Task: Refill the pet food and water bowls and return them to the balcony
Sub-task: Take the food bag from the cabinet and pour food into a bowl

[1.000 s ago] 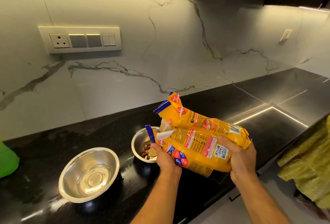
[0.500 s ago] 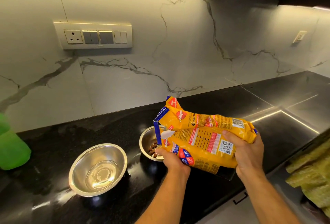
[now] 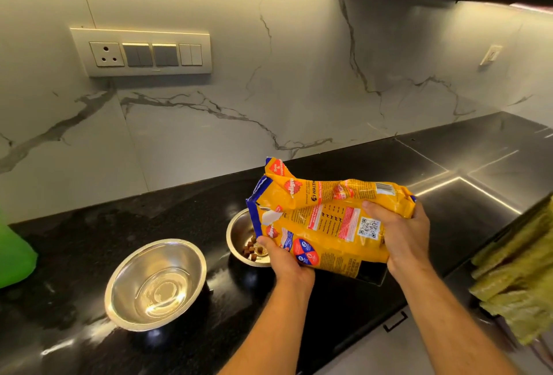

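- Left hand (image 3: 285,259): fingers curled under the mouth end of the yellow food bag (image 3: 324,225), gripping it.
- Right hand (image 3: 398,232): clamped over the bag's far end, wrist raised, forearm angled in from lower right.
- Bag tipped mouth-down over the small bowl (image 3: 239,235) just left of the left hand; a few brown kibbles inside.
- Water bowl (image 3: 155,283) further left on the bench (image 3: 344,300).

We see both hands on the yellow food bag (image 3: 326,225), tipped mouth-down over the small steel bowl (image 3: 239,237): left hand (image 3: 285,261) near the opening, right hand (image 3: 398,231) at the far end. Brown kibble (image 3: 251,249) lies inside (only a few pieces). The larger bowl (image 3: 155,283) sits beside it on the black counter (image 3: 89,225).
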